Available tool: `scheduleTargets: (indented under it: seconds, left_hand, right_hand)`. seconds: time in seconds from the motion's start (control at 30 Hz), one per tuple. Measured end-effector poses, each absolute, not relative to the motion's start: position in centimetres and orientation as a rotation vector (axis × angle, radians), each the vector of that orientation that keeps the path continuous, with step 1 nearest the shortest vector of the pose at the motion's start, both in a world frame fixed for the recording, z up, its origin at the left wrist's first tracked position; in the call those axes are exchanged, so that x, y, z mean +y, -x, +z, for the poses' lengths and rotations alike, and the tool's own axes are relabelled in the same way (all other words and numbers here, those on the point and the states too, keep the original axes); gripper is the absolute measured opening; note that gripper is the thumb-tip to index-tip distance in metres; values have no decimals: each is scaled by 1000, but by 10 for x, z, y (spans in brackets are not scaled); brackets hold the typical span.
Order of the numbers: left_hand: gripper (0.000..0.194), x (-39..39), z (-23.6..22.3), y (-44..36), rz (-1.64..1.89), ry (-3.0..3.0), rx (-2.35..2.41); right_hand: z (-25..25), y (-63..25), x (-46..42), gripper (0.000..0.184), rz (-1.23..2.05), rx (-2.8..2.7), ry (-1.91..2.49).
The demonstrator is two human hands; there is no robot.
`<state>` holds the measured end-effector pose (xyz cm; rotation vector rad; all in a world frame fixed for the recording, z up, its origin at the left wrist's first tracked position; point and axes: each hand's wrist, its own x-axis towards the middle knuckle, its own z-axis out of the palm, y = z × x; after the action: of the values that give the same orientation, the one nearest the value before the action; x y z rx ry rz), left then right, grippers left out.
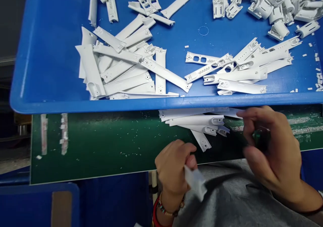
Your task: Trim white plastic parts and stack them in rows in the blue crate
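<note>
My left hand (174,166) is closed around a white plastic strip (195,182), whose blurred end sticks out below the fingers towards my lap. Over the green bench edge, my right hand (275,153) is open, its fingers curved and the thumb apart, with nothing visible between them. Its index fingertip is at the end of a white strip lying under the tray rim; whether it touches I cannot tell. Several more long white plastic strips (196,120) lie in a small stack on the green bench between my hands.
A blue tray (101,105) spans the bench behind my hands. Inside are a left pile of white strips (121,62), a right pile (247,69) and short curved white parts (275,8). Small white chips dot the green bench (101,143). A blue bin (30,203) stands lower left.
</note>
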<state>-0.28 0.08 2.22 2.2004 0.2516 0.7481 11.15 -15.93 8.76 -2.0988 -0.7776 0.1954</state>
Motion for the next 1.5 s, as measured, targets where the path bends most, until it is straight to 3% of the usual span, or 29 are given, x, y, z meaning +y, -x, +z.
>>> scheduleTargets:
  seconds: [0.1, 0.2, 0.4, 1.1, 1.5]
  left_hand:
    - [25, -1, 31, -11, 799, -2277, 176]
    - [26, -1, 37, -18, 789, -2344, 139]
    - [27, -2, 39, -16, 769, -2453, 149]
    - [26, -2, 39, -17, 766, -2391, 158]
    - [26, 0, 36, -14, 782, -2299, 140]
  right_hand:
    - [92, -110, -165, 19, 434, -980, 1908]
    - [96, -107, -164, 21, 598, -1262, 1861]
    - [92, -99, -154, 20, 400, -1391, 2015]
    - [93, -98, -154, 23, 321, -1313, 1954]
    - [95, -93, -156, 31, 449, -1282, 2050]
